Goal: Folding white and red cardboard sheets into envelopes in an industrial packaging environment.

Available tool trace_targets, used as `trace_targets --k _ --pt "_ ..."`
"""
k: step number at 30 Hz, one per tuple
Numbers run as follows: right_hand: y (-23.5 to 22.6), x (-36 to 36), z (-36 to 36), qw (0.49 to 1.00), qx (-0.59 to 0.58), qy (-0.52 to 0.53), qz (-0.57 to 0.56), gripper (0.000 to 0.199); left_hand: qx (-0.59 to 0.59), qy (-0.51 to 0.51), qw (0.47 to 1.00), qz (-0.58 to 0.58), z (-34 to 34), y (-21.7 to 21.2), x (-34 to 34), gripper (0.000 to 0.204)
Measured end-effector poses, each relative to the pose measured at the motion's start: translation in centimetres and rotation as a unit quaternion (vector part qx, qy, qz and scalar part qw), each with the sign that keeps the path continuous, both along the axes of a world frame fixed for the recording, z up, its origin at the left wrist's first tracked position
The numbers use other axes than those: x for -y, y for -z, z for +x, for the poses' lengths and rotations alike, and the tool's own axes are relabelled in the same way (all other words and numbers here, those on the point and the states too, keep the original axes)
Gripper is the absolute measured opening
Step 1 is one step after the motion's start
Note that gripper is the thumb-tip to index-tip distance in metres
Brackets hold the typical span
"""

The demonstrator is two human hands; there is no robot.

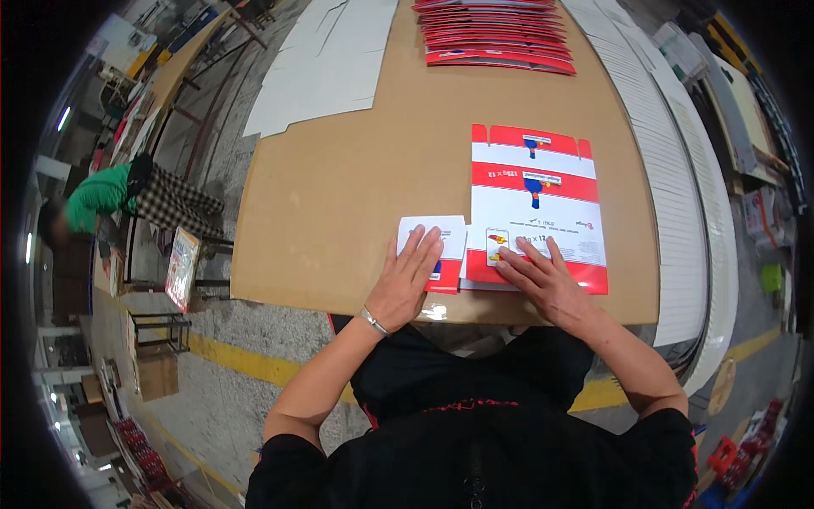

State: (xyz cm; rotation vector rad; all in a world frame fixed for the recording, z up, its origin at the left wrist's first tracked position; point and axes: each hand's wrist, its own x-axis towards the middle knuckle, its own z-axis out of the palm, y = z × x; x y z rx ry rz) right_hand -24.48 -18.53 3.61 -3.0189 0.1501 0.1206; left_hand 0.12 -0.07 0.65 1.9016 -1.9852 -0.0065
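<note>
A flat red and white printed carton blank [534, 216] lies near the front edge of the cardboard-topped table [339, 195]. Its left side panel [454, 231] is at the blank's lower left. My left hand [407, 276] rests on that panel with its fingers stretched out, a metal bracelet at the wrist. On the lower part of the blank lies my right hand [551, 288], palm down and fingers spread. Part of the printing under both hands is hidden.
A stack of folded red cartons [496, 34] sits at the table's far end. White cardboard sheets [318, 68] lie at the far left, and stacked white sheets [670, 195] run along the right. A person in green [102, 199] bends over another table at left.
</note>
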Motion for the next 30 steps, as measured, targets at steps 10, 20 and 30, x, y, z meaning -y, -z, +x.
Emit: trace_targets --k 10,20,30 --pt "2.6 -1.0 -0.4 0.995 0.073 -0.004 -0.061 0.088 0.069 -0.069 0.988 0.119 -2.2 -0.4 1.2 0.070" --pt "2.6 -1.3 -0.2 0.998 0.052 -0.013 -0.044 0.083 0.083 -0.099 0.979 0.161 -2.7 -0.8 1.4 0.066" --pt "2.0 -0.8 -0.1 0.998 0.043 -0.029 -0.019 0.085 0.023 -0.069 0.986 0.150 -2.1 -1.6 1.9 0.061"
